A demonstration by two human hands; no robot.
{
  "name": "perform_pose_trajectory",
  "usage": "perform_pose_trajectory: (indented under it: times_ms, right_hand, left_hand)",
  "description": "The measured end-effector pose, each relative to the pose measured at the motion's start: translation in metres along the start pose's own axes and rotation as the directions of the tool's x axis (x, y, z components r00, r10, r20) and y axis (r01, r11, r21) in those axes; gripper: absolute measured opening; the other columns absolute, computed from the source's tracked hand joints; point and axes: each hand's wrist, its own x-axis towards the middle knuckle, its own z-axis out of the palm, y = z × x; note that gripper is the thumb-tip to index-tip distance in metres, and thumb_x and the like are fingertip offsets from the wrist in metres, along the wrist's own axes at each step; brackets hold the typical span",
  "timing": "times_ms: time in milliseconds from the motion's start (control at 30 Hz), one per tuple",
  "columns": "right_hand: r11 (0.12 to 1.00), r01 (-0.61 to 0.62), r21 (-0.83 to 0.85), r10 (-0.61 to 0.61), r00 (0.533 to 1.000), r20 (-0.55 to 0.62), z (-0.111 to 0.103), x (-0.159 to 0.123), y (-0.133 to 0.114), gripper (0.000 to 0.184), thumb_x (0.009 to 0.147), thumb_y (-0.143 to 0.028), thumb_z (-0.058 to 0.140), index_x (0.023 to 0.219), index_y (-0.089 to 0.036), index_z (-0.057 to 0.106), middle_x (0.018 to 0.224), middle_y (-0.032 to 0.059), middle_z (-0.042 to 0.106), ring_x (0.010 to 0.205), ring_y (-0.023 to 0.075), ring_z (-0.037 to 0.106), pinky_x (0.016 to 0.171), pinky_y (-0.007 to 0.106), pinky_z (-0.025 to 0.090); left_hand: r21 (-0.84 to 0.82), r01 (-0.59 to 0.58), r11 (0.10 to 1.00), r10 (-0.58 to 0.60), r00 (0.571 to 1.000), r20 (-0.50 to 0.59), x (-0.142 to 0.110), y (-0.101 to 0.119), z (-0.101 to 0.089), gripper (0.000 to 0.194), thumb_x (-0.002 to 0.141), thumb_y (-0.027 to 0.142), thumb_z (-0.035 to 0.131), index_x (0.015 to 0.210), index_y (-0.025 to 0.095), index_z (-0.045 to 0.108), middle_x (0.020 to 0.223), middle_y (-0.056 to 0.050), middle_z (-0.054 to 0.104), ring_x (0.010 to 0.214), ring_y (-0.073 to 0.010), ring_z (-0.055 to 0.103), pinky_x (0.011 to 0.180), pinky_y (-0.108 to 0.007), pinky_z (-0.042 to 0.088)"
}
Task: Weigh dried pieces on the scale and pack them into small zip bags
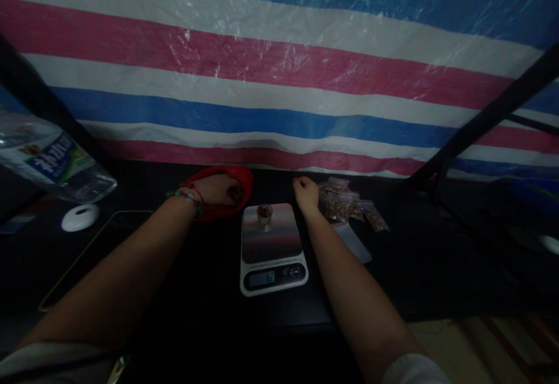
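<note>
Head view: a kitchen scale (pixel 271 245) stands on the black tabletop (pixel 205 291), bearing a small clear cup (pixel 264 221) of brown pieces. Just left of the scale lies a red bag (pixel 245 179); farther left are a flat dark device (pixel 98 253), a white rounded object (pixel 80 217) and a plastic bottle (pixel 56 160). Right of the scale lie filled zip bags (pixel 340 202) and a flat clear bag (pixel 354 243). Behind the scale rises a striped sheet (pixel 262 105).

The left hand (pixel 217 191) is in the red bag's mouth, fingers bent by dark brown pieces (pixel 236 193); I cannot tell whether it grips any. The right hand (pixel 306 192), beyond the scale's far right corner, is curled closed near the zip bags; its contents, if any, are hidden. The forearms partly cover the device and the flat clear bag. The scale's digits are dim, and the left edge cuts off the bottle.
</note>
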Motion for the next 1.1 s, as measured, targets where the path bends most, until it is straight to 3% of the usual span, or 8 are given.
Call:
perform_pose_trajectory:
  times_ms: [133, 567, 833, 967, 1100]
  right_hand:
    - [1.0, -0.009, 0.012, 0.009, 1.0, 0.0, 0.0, 0.0, -0.001, 0.033, 0.08, -0.042, 0.044, 0.059, -0.019, 0.056, 0.056, -0.0012, 0.053, 0.057, 0.0139, 0.043, 0.056, 0.026, 0.027]
    - [1.0, -0.003, -0.028, 0.003, 1.0, 0.01, -0.001, 0.001, -0.002, 0.033, 0.08, -0.041, 0.043, 0.059, -0.019, 0.056, 0.057, 0.0, 0.053, 0.059, 0.0152, 0.045, 0.057, 0.026, 0.027]
    - [1.0, -0.007, -0.012, 0.007, 1.0, 0.008, -0.002, 0.0, -0.003, 0.033, 0.081, -0.04, 0.043, 0.058, -0.019, 0.056, 0.054, -0.0014, 0.052, 0.058, 0.0149, 0.046, 0.056, 0.026, 0.028]
    - [1.0, -0.013, -0.017, 0.013, 1.0, 0.005, -0.002, 0.0, -0.003, 0.033, 0.08, -0.04, 0.044, 0.06, -0.019, 0.058, 0.055, -0.0009, 0.053, 0.058, 0.0149, 0.047, 0.056, 0.026, 0.028]
    - [1.0, -0.014, -0.005, 0.014, 1.0, 0.005, -0.002, -0.001, -0.003, 0.032, 0.08, -0.041, 0.045, 0.062, -0.019, 0.059, 0.057, -0.0004, 0.056, 0.057, 0.0149, 0.047, 0.056, 0.026, 0.028]
  left_hand:
    - [-0.039, -0.091, 0.995, 0.091, 0.996, 0.011, 0.011, -0.006, 0.007, 0.034, 0.076, 0.037, 0.057, 0.101, 0.018, 0.069, 0.099, -0.006, 0.069, 0.087, -0.0191, 0.062, 0.082, -0.027, 0.045]
    - [-0.037, -0.038, 0.999, 0.038, 0.999, -0.01, 0.016, -0.02, 0.01, 0.028, 0.077, 0.029, 0.053, 0.096, 0.019, 0.071, 0.096, -0.005, 0.071, 0.085, -0.0184, 0.063, 0.078, -0.025, 0.046]
    - [-0.037, -0.149, 0.988, 0.146, 0.987, -0.071, 0.014, -0.025, 0.001, 0.03, 0.082, 0.032, 0.049, 0.101, 0.022, 0.07, 0.102, -0.003, 0.07, 0.089, -0.0175, 0.062, 0.083, -0.025, 0.044]
    - [-0.053, -0.151, 0.987, 0.151, 0.988, -0.01, 0.011, -0.022, -0.005, 0.033, 0.081, 0.036, 0.051, 0.105, 0.021, 0.069, 0.106, -0.005, 0.07, 0.092, -0.0188, 0.062, 0.086, -0.027, 0.044]
    - [-0.078, -0.063, 0.995, 0.067, 0.997, 0.044, 0.011, -0.022, -0.001, 0.034, 0.076, 0.038, 0.056, 0.103, 0.021, 0.069, 0.103, -0.004, 0.071, 0.091, -0.0194, 0.063, 0.084, -0.026, 0.044]
